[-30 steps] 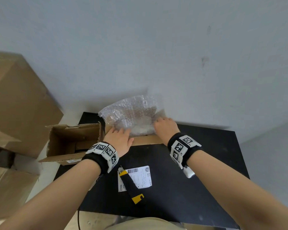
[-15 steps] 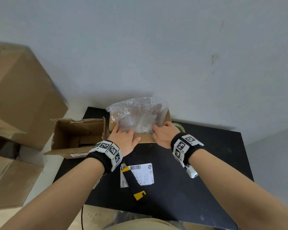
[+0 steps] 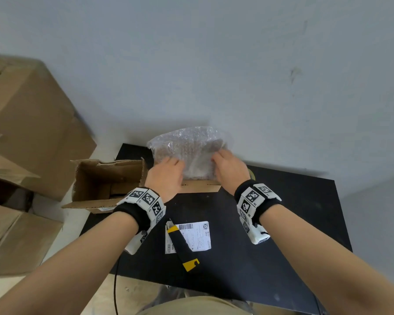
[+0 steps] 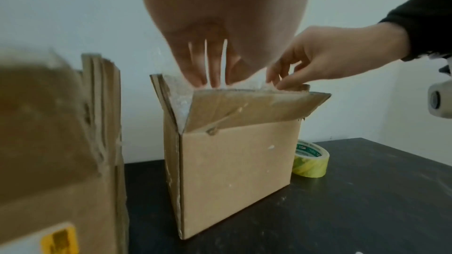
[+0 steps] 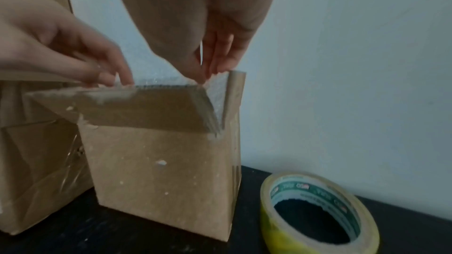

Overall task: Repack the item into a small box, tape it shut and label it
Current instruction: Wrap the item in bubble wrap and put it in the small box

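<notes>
A bubble-wrapped item (image 3: 189, 151) stands in the small cardboard box (image 4: 234, 177) at the back of the black table (image 3: 282, 223), its top poking out above the rim. My left hand (image 3: 166, 176) presses its near left side with straight fingers (image 4: 210, 72) pointing down into the box. On the near right side my right hand (image 3: 230, 169) does the same, its fingertips (image 5: 215, 63) at the box's right corner. The box's front flap (image 4: 257, 109) hangs outward. A white shipping label (image 3: 198, 237) lies on the table in front.
A larger open cardboard box (image 3: 105, 183) stands right beside the small box on its left. A yellow tape roll (image 5: 315, 213) lies to its right near the wall. A black and yellow box cutter (image 3: 182, 246) rests across the label. Big cartons (image 3: 27, 123) are stacked at far left.
Both hands have moved from the small box's front rim up onto the near face of the bubble-wrapped item. The box and wrap stay in the same place.
</notes>
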`<action>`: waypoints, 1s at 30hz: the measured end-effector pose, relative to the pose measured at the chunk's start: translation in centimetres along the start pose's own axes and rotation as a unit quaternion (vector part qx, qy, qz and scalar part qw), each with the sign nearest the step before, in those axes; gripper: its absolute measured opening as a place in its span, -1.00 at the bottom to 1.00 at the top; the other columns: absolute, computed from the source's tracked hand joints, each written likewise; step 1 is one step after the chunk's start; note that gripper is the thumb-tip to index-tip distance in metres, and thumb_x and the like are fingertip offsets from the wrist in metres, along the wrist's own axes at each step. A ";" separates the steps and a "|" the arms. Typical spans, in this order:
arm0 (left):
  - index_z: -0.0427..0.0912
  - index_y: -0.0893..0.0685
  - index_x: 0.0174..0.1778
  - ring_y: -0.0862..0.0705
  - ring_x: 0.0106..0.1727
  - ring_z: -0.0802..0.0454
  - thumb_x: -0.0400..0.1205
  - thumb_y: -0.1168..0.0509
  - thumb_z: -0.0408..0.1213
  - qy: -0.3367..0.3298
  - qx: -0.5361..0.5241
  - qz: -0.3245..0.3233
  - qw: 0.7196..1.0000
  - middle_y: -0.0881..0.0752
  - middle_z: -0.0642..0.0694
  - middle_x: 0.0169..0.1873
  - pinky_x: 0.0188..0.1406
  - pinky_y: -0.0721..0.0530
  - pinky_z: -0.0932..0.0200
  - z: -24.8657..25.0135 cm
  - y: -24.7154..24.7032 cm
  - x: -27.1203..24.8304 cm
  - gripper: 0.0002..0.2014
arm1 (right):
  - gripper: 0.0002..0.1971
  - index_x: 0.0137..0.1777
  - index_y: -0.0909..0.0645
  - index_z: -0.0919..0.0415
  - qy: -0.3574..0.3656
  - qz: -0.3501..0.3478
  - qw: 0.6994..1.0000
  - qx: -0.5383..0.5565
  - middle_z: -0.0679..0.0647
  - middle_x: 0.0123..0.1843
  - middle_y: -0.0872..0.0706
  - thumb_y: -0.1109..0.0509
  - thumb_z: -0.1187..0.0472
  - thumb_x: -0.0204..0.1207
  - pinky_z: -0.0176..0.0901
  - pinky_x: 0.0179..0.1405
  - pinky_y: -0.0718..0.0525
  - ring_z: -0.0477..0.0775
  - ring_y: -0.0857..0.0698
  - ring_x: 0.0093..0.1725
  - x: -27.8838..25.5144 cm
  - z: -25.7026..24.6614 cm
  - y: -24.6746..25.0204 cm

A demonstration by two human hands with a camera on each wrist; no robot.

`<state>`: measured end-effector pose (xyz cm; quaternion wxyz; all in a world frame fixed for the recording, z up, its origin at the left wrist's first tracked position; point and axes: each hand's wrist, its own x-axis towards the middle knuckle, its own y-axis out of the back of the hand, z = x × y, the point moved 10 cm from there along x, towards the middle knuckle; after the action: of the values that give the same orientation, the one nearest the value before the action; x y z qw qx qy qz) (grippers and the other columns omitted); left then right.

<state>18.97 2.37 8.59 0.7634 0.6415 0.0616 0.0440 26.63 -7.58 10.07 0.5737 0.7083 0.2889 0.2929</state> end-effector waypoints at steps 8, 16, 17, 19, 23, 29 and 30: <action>-0.17 0.06 0.65 -0.42 0.44 -0.24 0.55 -0.22 -0.50 0.126 0.037 0.121 0.984 -0.37 -0.29 0.50 0.38 -0.42 -0.11 -3.8 6.3 1.7 -0.20 | -0.34 0.59 -0.18 0.27 -0.080 0.055 0.995 0.011 0.27 0.58 -0.31 -0.34 0.37 0.52 0.12 0.51 -0.28 0.26 -0.32 0.56 3.7 2.4 4.4; -0.20 -0.61 0.10 -0.57 0.08 -0.05 0.61 -0.23 -0.45 0.054 0.010 0.110 0.992 -0.68 -0.11 0.05 0.00 -0.51 0.15 -3.3 6.0 1.3 -0.81 | -0.70 0.25 -0.60 0.23 -0.060 0.031 0.996 0.050 0.13 0.17 -0.68 -0.18 0.40 0.59 -0.02 0.00 -0.58 0.17 -0.63 0.14 3.1 2.1 3.2; -0.19 -0.63 0.08 -0.56 0.07 -0.04 0.59 -0.25 -0.46 0.037 0.010 0.100 0.994 -0.68 -0.10 0.04 -0.01 -0.53 0.15 -2.9 5.4 1.1 -0.81 | -0.72 0.22 -0.62 0.22 -0.043 0.025 0.998 0.049 0.13 0.15 -0.67 -0.20 0.40 0.59 -0.02 -0.03 -0.59 0.17 -0.63 0.14 2.8 1.6 2.7; -0.17 -0.64 0.13 -0.55 0.14 -0.03 0.56 -0.29 -0.44 0.007 0.028 0.057 0.998 -0.65 -0.07 0.10 0.07 -0.58 0.15 -2.1 3.8 1.0 -0.76 | -0.73 0.20 -0.63 0.23 -0.007 -0.003 0.999 0.038 0.15 0.16 -0.65 -0.23 0.40 0.57 0.00 -0.04 -0.61 0.21 -0.63 0.12 2.1 0.6 1.4; -0.08 -0.63 0.26 -0.51 0.28 0.01 0.60 -0.26 -0.42 -0.017 0.028 -0.030 0.999 -0.58 0.00 0.24 0.25 -0.57 0.11 -1.1 0.9 0.7 -0.67 | -0.70 0.20 -0.64 0.31 0.030 -0.089 0.996 -0.007 0.20 0.19 -0.59 -0.21 0.44 0.53 -0.01 -0.05 -0.59 0.27 -0.63 0.09 0.9 -0.2 -1.1; -0.20 -0.65 0.22 -0.59 0.24 -0.11 0.64 -0.19 -0.41 0.011 0.081 -0.131 0.988 -0.62 -0.15 0.23 0.19 -0.60 0.04 -0.6 -2.2 0.5 -0.73 | -0.67 0.23 -0.61 0.19 0.044 -0.178 0.981 -0.069 0.15 0.18 -0.66 -0.15 0.42 0.56 -0.01 0.02 -0.57 0.25 -0.65 0.16 -0.7 -0.3 -3.1; -0.22 -0.63 0.23 -0.61 0.22 -0.12 0.66 -0.18 -0.39 0.020 0.091 -0.139 0.986 -0.63 -0.17 0.22 0.21 -0.61 0.03 -0.8 -2.4 0.5 -0.74 | -0.66 0.25 -0.60 0.17 0.035 -0.188 0.978 -0.077 0.15 0.19 -0.67 -0.14 0.42 0.57 0.00 0.03 -0.58 0.25 -0.66 0.16 -0.9 0.1 -3.3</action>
<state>19.33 2.77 6.11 0.6990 0.6926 0.1695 -0.0553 25.85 -7.78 6.69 0.6610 0.5839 0.4135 0.2261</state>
